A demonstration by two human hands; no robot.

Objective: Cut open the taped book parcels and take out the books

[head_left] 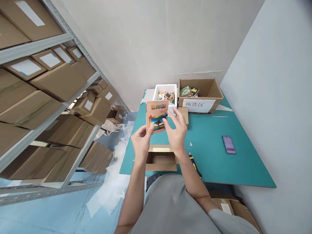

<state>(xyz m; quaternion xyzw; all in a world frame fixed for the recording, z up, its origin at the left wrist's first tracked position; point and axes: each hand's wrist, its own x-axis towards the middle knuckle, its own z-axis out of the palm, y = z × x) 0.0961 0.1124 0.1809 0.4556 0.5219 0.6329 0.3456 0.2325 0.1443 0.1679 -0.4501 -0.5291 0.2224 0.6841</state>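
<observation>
Upright above the table is a pink-orange booklet (157, 109) with a tree picture and printed characters on its cover. My left hand (141, 140) grips its lower left part, thumb over the front. At the right edge, my right hand (177, 130) has its fingers stretched and spread. The right thumb overlaps the cover's edge; whether it presses there I cannot tell. Below both hands stands an opened cardboard box (161, 167) near the table's front edge. A yellow-and-black utility knife (195, 165) lies beside my right forearm.
On the green table (209, 156), a white bin (165, 87) and a large labelled carton (216, 97) hold small booklets. A small brown box (183, 117) sits before them; a pixelated phone-shaped object (229, 145) lies right. Shelving (73, 159) with cartons stands left, white sheets (109, 188) on the floor.
</observation>
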